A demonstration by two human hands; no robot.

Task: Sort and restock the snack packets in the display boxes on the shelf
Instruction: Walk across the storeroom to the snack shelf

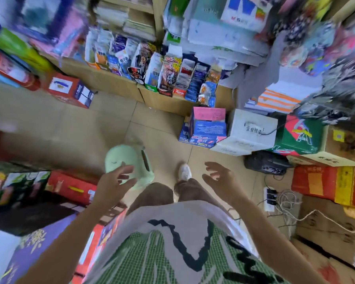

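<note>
1. A white cloth shirt with green and black print [172,242] is filling the bottom of the view, nearest the lens.
2. The left hand [113,181] is hanging outstretched, fingers spread and loose, grasping nothing. It is overlapping a pale green rounded plastic container [123,158] on the floor, and contact cannot be told.
3. The right hand [219,179] is hovering released, fingers splayed, holding nothing.
4. The upright cardboard display boxes of colourful snack packets [168,74] are standing in a row on the low wooden shelf [115,78], well apart from both hands.

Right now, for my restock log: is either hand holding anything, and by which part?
Nothing is held: the left hand and right hand are both open, fingers spread.
</note>
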